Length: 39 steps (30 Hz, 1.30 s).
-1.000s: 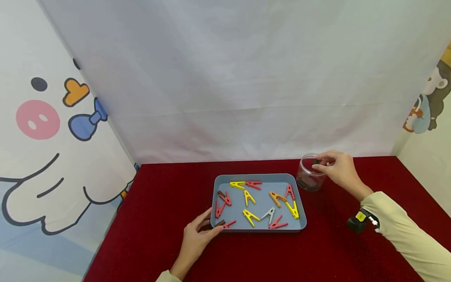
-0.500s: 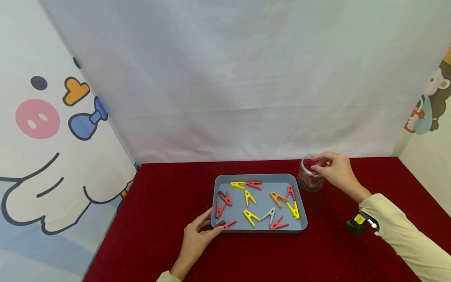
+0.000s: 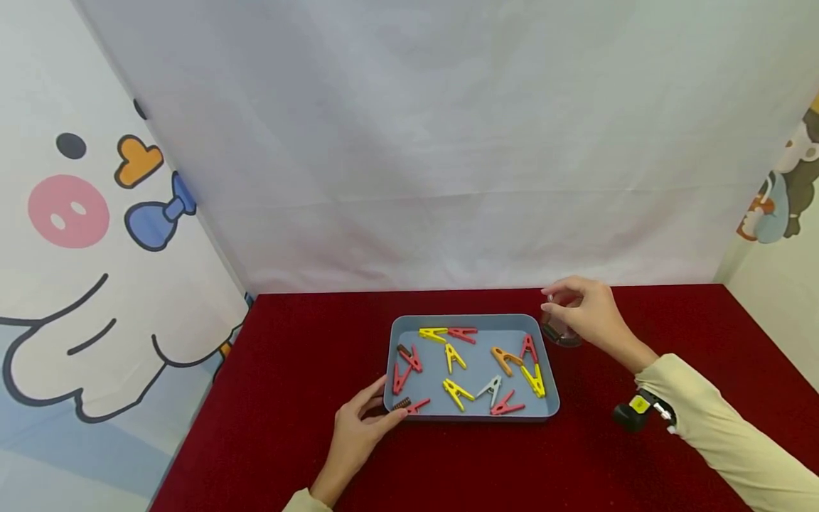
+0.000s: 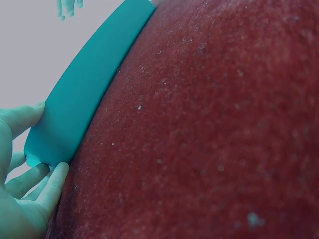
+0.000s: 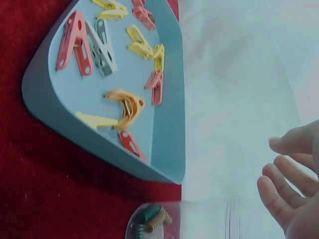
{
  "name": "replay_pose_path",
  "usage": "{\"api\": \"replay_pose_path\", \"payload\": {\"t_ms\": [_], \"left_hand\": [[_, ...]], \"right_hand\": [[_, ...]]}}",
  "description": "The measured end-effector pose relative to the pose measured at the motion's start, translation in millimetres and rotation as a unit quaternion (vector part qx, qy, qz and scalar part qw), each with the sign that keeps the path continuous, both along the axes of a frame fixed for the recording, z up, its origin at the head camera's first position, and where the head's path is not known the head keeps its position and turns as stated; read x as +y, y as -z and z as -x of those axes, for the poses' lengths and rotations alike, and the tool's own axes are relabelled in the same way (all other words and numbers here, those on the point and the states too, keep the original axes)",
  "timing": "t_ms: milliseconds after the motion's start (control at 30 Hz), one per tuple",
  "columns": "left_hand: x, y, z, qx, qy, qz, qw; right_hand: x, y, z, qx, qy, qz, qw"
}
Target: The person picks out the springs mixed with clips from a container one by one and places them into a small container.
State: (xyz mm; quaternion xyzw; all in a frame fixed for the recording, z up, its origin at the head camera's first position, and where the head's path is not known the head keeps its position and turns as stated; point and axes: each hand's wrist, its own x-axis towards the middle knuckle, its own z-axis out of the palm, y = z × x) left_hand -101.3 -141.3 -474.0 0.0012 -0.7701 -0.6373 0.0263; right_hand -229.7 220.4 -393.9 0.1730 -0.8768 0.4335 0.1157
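At the near left corner of a blue-grey tray (image 3: 480, 348), my left hand (image 3: 355, 434) holds on, thumb against the front side and fingers around the corner. Spring clips lie in it: yellow, red, one orange clip (image 3: 500, 355) and one grey clip (image 3: 495, 384). A brown coil (image 3: 402, 404) lies close to my left thumb. Beyond the tray's right end stands a clear jar (image 3: 564, 339), partly hidden by my right hand (image 3: 595, 313). That hand hovers above the jar, fingers bent loosely, holding nothing. Green and tan coils (image 5: 149, 215) sit inside the jar in the right wrist view.
Dark red cloth (image 3: 307, 355) covers the table. A pale curtain (image 3: 416, 178) hangs along its back edge, and printed cartoon panels stand at both sides. A second brown coil (image 3: 405, 351) lies among red clips at the tray's left.
A small dark green piece that was in my right fingers over the jar is gone from them. The right hand has since moved left toward the tray. My left hand stays put.
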Motion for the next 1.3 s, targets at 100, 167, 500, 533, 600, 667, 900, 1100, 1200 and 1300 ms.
{"api": "replay_pose_path", "payload": {"t_ms": [100, 167, 500, 533, 600, 667, 900, 1100, 1200, 1300], "left_hand": [[0, 0.1, 0.7, 0.007, 0.002, 0.004, 1.0], [0, 0.0, 1.3, 0.011, 0.002, 0.009, 0.9999], [-1, -0.2, 1.2, 0.006, 0.006, 0.0, 1.0], [-1, -0.3, 1.0, 0.005, 0.005, 0.0, 1.0], [-1, -1.0, 0.2, 0.001, 0.002, 0.002, 1.0], [-1, -1.9, -0.4, -0.002, -0.002, 0.003, 1.0], [-2, 5.0, 1.3, 0.004, -0.002, -0.003, 1.0], [-5, 29.3, 8.9, 0.007, -0.008, 0.006, 0.9999], [-6, 33.0, 9.6, 0.007, -0.012, 0.01, 0.9999], [-6, 33.7, 9.6, 0.012, -0.011, 0.011, 0.9998]], "right_hand": [[-4, -0.9, -0.7, 0.008, -0.012, -0.005, 1.0], [-7, -1.4, -0.8, 0.016, -0.017, -0.008, 1.0], [-19, 1.4, -3.8, 0.024, -0.054, -0.02, 0.998], [-23, -2.8, -8.1, 0.017, -0.059, -0.019, 0.998], [-30, -11.0, -16.5, 0.014, -0.068, -0.018, 0.997], [-37, -19.3, -24.8, 0.018, -0.076, -0.022, 0.997], [-49, -25.1, -36.4, 0.016, -0.108, -0.019, 0.994], [-54, -21.5, -38.6, 0.019, -0.132, -0.007, 0.991], [-57, -19.0, -38.8, 0.022, -0.142, 0.001, 0.99], [-60, -17.1, -39.7, 0.014, -0.149, 0.013, 0.989]]}}
